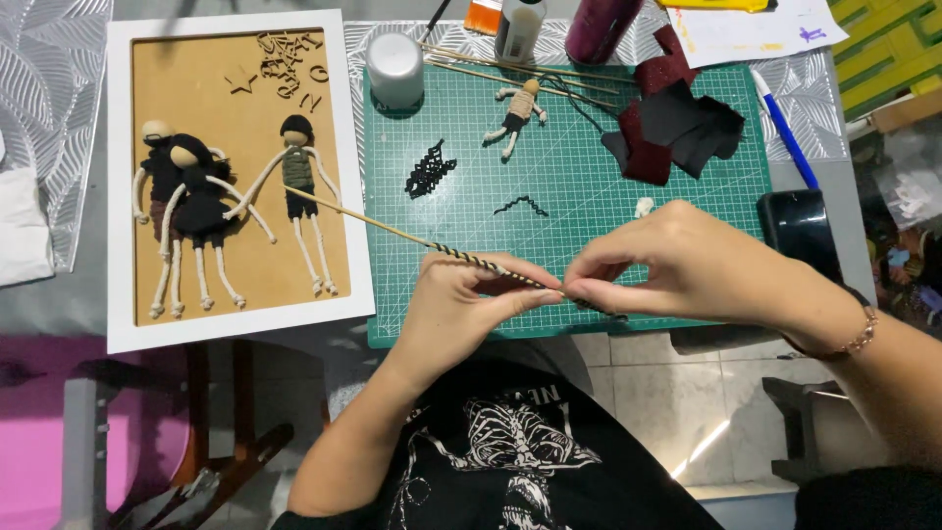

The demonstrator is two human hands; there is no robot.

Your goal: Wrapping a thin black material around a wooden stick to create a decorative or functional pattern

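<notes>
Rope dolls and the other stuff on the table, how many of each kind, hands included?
Rope dolls in the frame: 3
Rope doll on the green mat: 1
Skewer being wrapped: 1
Blue pen: 1
Left hand: 1
Right hand: 1
Total: 8

Both hands meet at the fingertips, left hand (461, 299) pinching thumb to forefinger, right hand (677, 265) arched, fingers curled.
</notes>
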